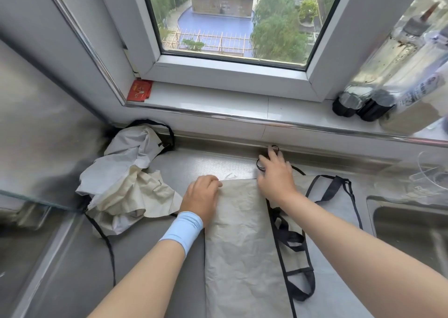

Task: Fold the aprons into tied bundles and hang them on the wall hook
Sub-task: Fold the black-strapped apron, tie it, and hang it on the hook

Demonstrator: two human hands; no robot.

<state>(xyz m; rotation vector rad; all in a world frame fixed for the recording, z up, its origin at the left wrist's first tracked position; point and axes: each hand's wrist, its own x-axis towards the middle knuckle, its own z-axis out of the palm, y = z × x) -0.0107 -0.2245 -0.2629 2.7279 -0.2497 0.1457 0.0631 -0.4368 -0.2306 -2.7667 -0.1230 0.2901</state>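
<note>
a person at a steel counter (72,257) below a window works on a folded apron (237,240) lying flat between both arms. the left hand (202,194) curls its fingers over the apron's top left corner, while the right hand (276,172) hooks its fingers through a black strap (260,165) at the top right. a crumpled apron (126,179) lies heaped to the left, near the corner.
</note>
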